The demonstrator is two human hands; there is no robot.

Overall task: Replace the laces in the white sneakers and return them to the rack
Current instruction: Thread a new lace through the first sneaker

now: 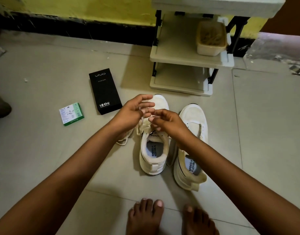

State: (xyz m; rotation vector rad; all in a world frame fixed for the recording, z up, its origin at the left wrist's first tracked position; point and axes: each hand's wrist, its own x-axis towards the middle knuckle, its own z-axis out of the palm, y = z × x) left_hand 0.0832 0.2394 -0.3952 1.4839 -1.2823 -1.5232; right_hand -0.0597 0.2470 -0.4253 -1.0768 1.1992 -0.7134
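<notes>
Both hands' curled fingers (151,114) on the lace (140,123) (left sneaker (154,141)).

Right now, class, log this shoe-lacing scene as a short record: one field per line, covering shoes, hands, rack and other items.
left sneaker: on floor, lace trailing out to its left
right sneaker: beside it, no lace visible
left hand: over the left sneaker's eyelets, fingers curled at the lace
right hand: over the same shoe's tongue, grip unclear
rack: behind the shoes, holds a basket
black box: floor, left
green box: further left
</notes>
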